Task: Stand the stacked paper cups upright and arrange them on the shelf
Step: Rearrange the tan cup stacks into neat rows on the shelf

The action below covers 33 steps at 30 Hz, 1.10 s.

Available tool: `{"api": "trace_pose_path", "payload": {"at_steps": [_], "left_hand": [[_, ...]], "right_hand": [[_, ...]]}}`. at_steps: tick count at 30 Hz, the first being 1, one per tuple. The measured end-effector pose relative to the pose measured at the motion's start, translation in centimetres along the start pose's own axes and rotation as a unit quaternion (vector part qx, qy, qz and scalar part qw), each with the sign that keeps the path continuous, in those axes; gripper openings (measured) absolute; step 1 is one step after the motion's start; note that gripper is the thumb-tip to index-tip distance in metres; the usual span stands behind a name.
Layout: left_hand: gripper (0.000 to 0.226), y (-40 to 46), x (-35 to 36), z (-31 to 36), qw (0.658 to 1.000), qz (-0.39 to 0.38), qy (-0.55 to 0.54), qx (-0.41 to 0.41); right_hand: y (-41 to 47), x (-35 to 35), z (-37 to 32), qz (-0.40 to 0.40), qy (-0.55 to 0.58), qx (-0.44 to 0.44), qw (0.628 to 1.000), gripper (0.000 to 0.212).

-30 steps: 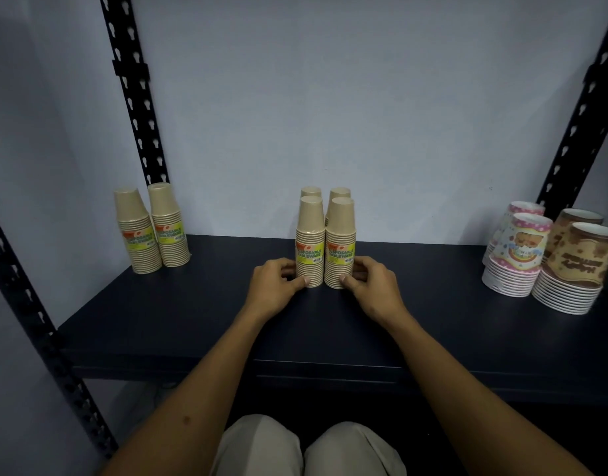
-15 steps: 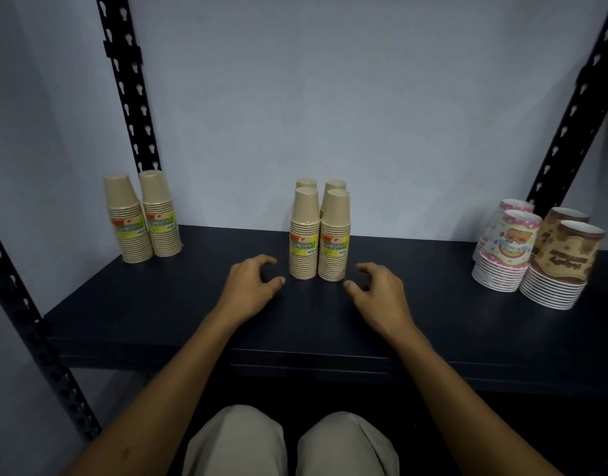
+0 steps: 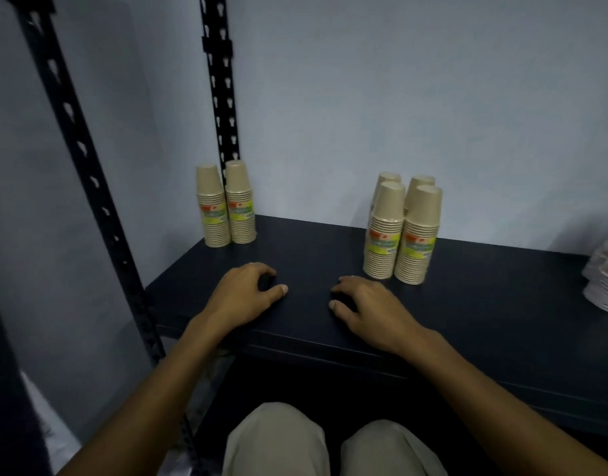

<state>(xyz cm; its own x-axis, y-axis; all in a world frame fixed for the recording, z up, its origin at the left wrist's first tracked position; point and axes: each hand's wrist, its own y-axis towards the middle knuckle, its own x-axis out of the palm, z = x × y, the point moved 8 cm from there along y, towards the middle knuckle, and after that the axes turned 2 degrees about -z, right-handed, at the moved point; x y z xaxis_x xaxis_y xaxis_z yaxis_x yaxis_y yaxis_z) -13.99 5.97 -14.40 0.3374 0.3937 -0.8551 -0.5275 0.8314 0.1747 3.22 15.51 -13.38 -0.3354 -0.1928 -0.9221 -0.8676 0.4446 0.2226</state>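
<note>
Several stacks of tan paper cups with yellow-green labels (image 3: 402, 235) stand upright, mouths down, in a tight group on the dark shelf (image 3: 309, 249). Two more tan stacks (image 3: 225, 209) stand side by side at the shelf's back left corner. My left hand (image 3: 242, 295) rests on the shelf, fingers loosely curled and holding nothing, well left of the group. My right hand (image 3: 367, 309) lies just in front and left of the group, empty, with its fingers apart and not touching the cups.
Black perforated uprights (image 3: 220, 97) rise at the back left and another (image 3: 89, 187) at the front left. Patterned cup stacks (image 3: 604, 290) are cut off at the right edge. A pale wall (image 3: 398, 97) backs the shelf. My knees (image 3: 278, 441) are below its front edge.
Both hands have let go of the middle cup stacks and drawn back toward the front of the shelf. The view has swung left, so the stacks sit further right in the frame.
</note>
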Motion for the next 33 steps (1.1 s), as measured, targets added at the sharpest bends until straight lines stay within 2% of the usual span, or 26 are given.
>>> {"api": "trace_pose_path", "payload": {"at_steps": [4, 10, 13, 17, 19, 21, 23, 27, 33], "left_hand": [[0.052, -0.1, -2.6, -4.6, 0.998, 0.03, 0.0, -0.06], [0.056, 1.6, -4.4, -8.5, 0.991, 0.063, -0.004, -0.117], [0.052, 2.9, -5.0, -9.4, 0.986, 0.1, -0.028, -0.129], [0.05, 5.0, -6.1, -11.0, 0.968, 0.171, -0.12, -0.136], [0.066, 6.2, -6.2, -12.0, 0.96, 0.181, -0.154, -0.15], [0.084, 7.4, -6.1, -12.8, 0.956, 0.176, -0.178, -0.156], [0.093, 8.4, -6.1, -13.0, 0.954, 0.176, -0.199, -0.143], [0.076, 9.2, -6.3, -12.2, 0.948, 0.196, -0.237, -0.082], [0.065, 9.5, -6.0, -12.7, 0.937, 0.196, -0.28, -0.072]], "right_hand": [[4.3, 2.1, -2.9, -0.022, 0.013, -0.034, 0.999, 0.038], [11.2, 5.2, -4.9, -0.05, 0.059, -0.028, 0.997, 0.04], [14.0, 5.9, -5.0, -0.031, 0.074, -0.001, 0.997, 0.036], [17.3, 6.6, -4.3, 0.003, 0.076, 0.062, 0.995, 0.031], [18.7, 7.1, -4.2, 0.008, 0.08, 0.076, 0.994, 0.039], [19.8, 7.5, -4.3, 0.014, 0.097, 0.074, 0.992, 0.056], [20.6, 7.4, -4.6, 0.028, 0.144, 0.06, 0.987, 0.072], [21.9, 6.6, -4.8, 0.068, 0.303, 0.011, 0.951, 0.065], [22.5, 7.0, -4.2, 0.072, 0.387, 0.0, 0.919, 0.053]]}}
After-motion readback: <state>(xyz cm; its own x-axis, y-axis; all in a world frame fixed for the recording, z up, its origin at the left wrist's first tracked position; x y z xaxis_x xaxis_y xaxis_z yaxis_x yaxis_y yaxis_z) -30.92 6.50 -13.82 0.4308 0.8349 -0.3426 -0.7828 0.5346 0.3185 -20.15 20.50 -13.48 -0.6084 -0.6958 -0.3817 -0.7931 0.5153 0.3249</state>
